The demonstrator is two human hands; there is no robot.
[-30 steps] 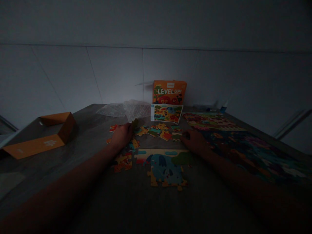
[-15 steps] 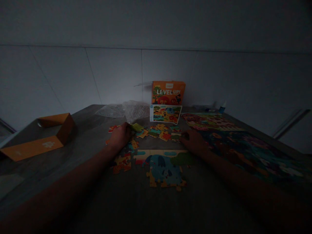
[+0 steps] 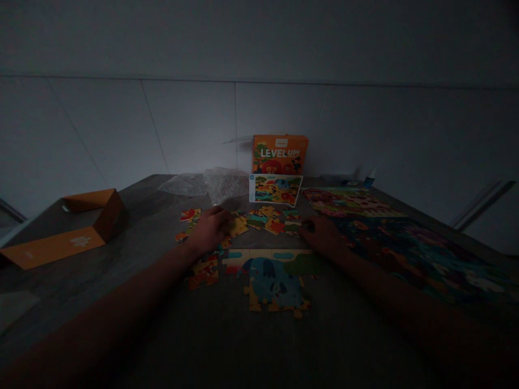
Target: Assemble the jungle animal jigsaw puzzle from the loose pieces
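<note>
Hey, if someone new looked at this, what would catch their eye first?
Probably the orange LEVEL UP! box, standing at the back near the middle, with a picture card in front of it. Then the partly joined elephant puzzle, lying closer in, below the middle.

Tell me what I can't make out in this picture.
What lies under the left hand: head view, hidden by the hand.
Grip of the right hand: head view, too dark.
Lower front of the orange box: head view, behind the picture card.
Any lettering on the bottle: head view, too small.
</note>
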